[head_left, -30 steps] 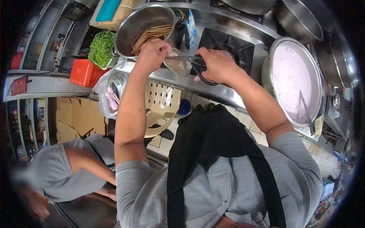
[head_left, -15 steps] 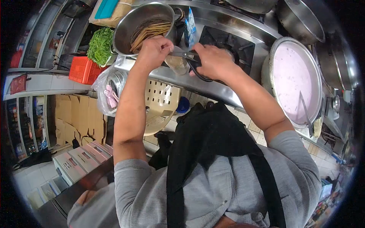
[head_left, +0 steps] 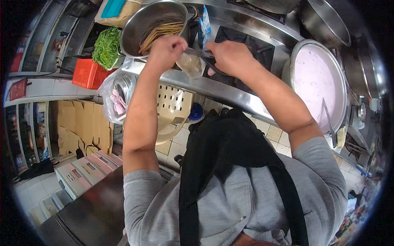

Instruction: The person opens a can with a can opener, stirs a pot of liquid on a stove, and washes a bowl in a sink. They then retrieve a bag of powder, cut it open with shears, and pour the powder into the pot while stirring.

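My left hand (head_left: pixel 167 51) pinches the top of a small clear plastic bag (head_left: pixel 190 65) with pale contents, which hangs over the counter's front edge. In my right hand (head_left: pixel 230 58) are black-handled scissors (head_left: pixel 210 62), their blades pointing left at the bag's top, close to my left fingertips. Just behind my left hand stands a steel pot (head_left: pixel 134 35) with long brown sticks (head_left: pixel 169 29) inside. A blue and white packet (head_left: pixel 204 28) stands between the pot and the stove grate.
On the right is a large pot of pale purple liquid (head_left: pixel 314 78) with a ladle handle (head_left: pixel 328 119). Left are leafy greens (head_left: pixel 107 49), a red basket (head_left: pixel 87 74) and a plastic bag with pink cloth (head_left: pixel 118 102). A beige slotted chair (head_left: pixel 174 102) stands below the counter.
The scissors and the small bag have shifted slightly, and the bag shows more clearly below my left hand. Another person's grey sleeve at the lower left has gone out of view.
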Demonstrator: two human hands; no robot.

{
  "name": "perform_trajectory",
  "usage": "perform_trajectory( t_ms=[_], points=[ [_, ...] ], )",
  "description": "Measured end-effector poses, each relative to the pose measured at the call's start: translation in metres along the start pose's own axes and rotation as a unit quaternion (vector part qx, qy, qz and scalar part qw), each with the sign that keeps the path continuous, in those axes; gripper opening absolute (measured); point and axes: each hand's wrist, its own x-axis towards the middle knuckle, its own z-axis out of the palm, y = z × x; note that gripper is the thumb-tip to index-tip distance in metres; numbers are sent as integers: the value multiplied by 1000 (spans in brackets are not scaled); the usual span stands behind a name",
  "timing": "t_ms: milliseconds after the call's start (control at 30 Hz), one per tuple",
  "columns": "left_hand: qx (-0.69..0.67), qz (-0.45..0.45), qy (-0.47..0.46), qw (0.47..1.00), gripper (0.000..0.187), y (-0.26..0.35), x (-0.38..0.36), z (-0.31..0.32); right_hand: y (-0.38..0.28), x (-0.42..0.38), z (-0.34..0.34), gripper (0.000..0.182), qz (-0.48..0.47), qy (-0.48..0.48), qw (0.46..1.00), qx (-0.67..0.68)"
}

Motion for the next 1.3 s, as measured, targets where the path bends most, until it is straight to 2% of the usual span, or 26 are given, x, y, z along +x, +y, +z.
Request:
perform_trajectory(
  t_ms=[67, 133, 167, 200, 233, 267, 300, 367, 400, 467, 500, 567, 600, 667, 700, 767, 800, 867, 967, 1033, 1067, 1200, 1267, 1300],
  points=[
    [-30, -5, 26, 999, 11, 8, 4, -10, 1, -1, 1, 46, -3, 3, 1000, -8],
    [-89, -44, 75, 992, 16, 13, 5, -23, 0, -1, 3, 59, 34, -23, 999, 6],
    [-90, -48, 80, 992, 16, 9, -12, -16, 1, -5, 8, 59, 29, -26, 999, 3],
    [-30, -26, 245, 969, 28, -1, -42, 1, 4, -10, 14, 69, 53, 9, 997, 54],
    [34, 1, 398, 917, 42, -16, -69, 21, 7, -13, 21, 78, 78, 47, 990, 110],
    [-30, 20, 426, 904, 56, -44, -87, 64, 12, -14, 29, 90, 95, 31, 978, 183],
    [-101, 33, 452, 886, 69, -58, -96, 109, 16, -17, 43, 86, 106, 28, 970, 217],
    [-232, -181, 388, 873, 82, -19, -98, 127, 28, -21, 77, 86, 147, 28, 920, 362],
    [-234, -187, 389, 871, 82, -22, -97, 125, 33, -24, 89, 86, 148, 22, 921, 360],
    [-173, -182, 272, 929, 85, -35, -93, 114, 40, -31, 107, 81, 194, 85, 903, 374],
    [-172, -182, 274, 929, 85, -46, -98, 110, 43, -33, 114, 81, 191, 84, 904, 373],
    [-202, -260, 168, 929, 86, -68, -112, 109, 48, -37, 131, 80, 224, 10, 904, 364],
    [-201, -261, 168, 929, 86, -63, -113, 107, 49, -37, 139, 78, 223, 9, 907, 357],
    [-184, -171, 274, 929, 86, -53, -114, 106, 52, -34, 149, 77, 224, 7, 910, 348],
    [-184, -173, 274, 928, 86, -44, -106, 102, 51, -31, 152, 76, 224, 5, 914, 338],
    [-99, -39, 307, 946, 74, -30, -80, 95, 51, -14, 159, 72, 219, 28, 926, 307],
    [-100, -42, 309, 945, 74, -33, -75, 99, 50, -4, 161, 69, 214, 53, 936, 276],
    [-84, -84, 250, 961, 80, -38, -66, 106, 42, 16, 156, 67, 208, 39, 946, 246],
    [-107, -80, 271, 953, 73, -36, -70, 109, 33, 44, 161, 57, 194, 38, 961, 194],
    [-104, -65, 278, 953, 73, -38, -70, 110, 30, 59, 167, 49, 141, 23, 971, 191],
    [-101, -44, 282, 953, 72, -38, -69, 111, 29, 64, 169, 33, 140, 14, 976, 169],
    [-123, -12, 332, 935, 65, -41, -73, 113, 27, 71, 135, 21, 127, -37, 987, 85],
    [-128, -29, 384, 914, 50, -36, -79, 112, 15, 61, 94, 19, 68, 121, 981, 135],
    [-129, -31, 385, 913, 50, -32, -80, 109, 10, 58, 77, 19, 67, 119, 982, 134]
  ],
)
